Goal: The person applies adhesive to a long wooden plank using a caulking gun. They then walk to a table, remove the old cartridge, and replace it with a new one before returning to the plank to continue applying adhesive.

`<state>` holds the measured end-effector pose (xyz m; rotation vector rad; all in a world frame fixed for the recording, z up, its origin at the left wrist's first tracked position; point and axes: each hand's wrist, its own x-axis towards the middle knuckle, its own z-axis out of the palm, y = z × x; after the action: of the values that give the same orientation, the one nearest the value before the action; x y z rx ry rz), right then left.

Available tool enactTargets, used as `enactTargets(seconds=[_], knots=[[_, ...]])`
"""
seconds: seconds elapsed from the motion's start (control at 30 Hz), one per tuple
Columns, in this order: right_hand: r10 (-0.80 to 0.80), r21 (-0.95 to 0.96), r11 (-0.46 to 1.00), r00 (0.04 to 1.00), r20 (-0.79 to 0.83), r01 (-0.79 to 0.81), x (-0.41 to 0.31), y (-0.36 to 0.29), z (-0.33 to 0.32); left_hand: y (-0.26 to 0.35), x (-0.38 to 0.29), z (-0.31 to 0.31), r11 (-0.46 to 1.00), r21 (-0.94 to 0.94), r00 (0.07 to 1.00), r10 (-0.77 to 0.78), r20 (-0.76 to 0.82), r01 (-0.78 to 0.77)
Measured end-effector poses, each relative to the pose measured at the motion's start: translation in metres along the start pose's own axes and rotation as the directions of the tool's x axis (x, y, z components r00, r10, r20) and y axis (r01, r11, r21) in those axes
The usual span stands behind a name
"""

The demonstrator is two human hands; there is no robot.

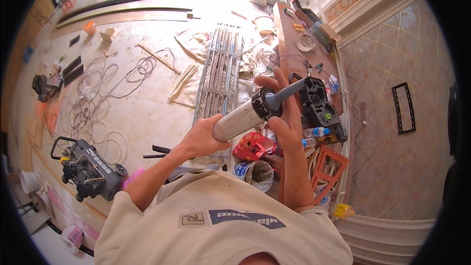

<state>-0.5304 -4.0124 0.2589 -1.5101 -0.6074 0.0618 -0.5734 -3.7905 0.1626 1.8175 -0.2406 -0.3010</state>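
Observation:
A sealant gun with a silver barrel [237,121] slants up to the right in front of my chest. Its front end has a worn black screw cap [262,103] and a long grey cone nozzle [289,92]. My left hand [202,136] grips the rear end of the barrel, and any handle there is hidden. Around the black cap, my right hand [289,129] has its thumb on the near side and fingers on the far side. The nozzle's tip points past those fingers, over an open black tool case [318,99].
Ahead lies a metal scaffold platform [219,73]. Tangled hoses [90,106] and an air compressor [92,169] occupy the left floor. Near my body are a red bag [250,147] and an open bucket [262,175]. Water bottles [314,132] lie beside the case.

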Motion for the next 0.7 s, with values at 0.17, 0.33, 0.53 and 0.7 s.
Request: enactTargets(seconds=[0.17,0.33,0.53,0.7], knots=[[0.036,-0.107,0.994,0.999,-0.016,-0.037,-0.002,0.007,-0.002,-0.001,0.001,0.000,0.999,0.010,0.999,-0.041,-0.016,0.041],[-0.013,0.149,0.989,1.000,-0.016,0.015,0.000,0.006,-0.009,-0.001,0.003,0.000,0.999,0.046,0.999,-0.017,0.027,0.016],[-0.133,-0.064,0.990,0.988,-0.077,0.128,-0.001,0.007,-0.020,0.000,0.003,0.004,0.997,0.064,0.999,-0.036,0.039,0.033],[-0.115,0.046,0.992,0.989,-0.090,0.120,-0.002,0.011,-0.019,0.002,0.002,0.006,0.998,0.060,0.999,-0.037,0.023,0.036]])
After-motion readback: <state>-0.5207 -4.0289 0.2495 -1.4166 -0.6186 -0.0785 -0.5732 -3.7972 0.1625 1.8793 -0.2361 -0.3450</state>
